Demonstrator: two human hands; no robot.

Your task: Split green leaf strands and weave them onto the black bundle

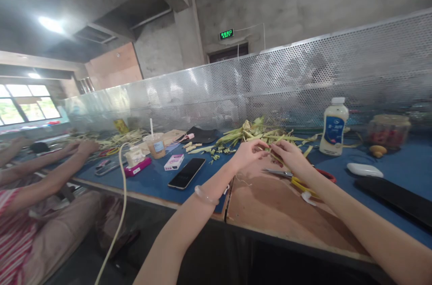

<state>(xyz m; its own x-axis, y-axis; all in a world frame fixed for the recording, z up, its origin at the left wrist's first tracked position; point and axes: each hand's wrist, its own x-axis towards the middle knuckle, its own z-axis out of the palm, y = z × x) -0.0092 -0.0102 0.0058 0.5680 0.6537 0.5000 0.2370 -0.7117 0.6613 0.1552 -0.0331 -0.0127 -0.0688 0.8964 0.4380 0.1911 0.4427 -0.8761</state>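
Observation:
My left hand [249,152] and my right hand [290,155] meet over a brown board [270,206] on the blue table [158,177]. Both pinch a thin green-yellow leaf strip [274,146] between their fingertips. A pale bangle sits on my left wrist. Just behind the hands lies a pile of green and yellow leaf strips [256,134]. Under my right wrist lie scissors [280,172] and yellow-handled pliers [303,184] on the board.
A black phone [186,173], a pink box [174,162], an iced drink cup [156,144] and a white bottle [334,126] stand on the table. Right: a white mouse [364,170], a black keyboard [394,195]. Another person's arms [50,172] work at left. A perforated metal screen [270,87] backs the table.

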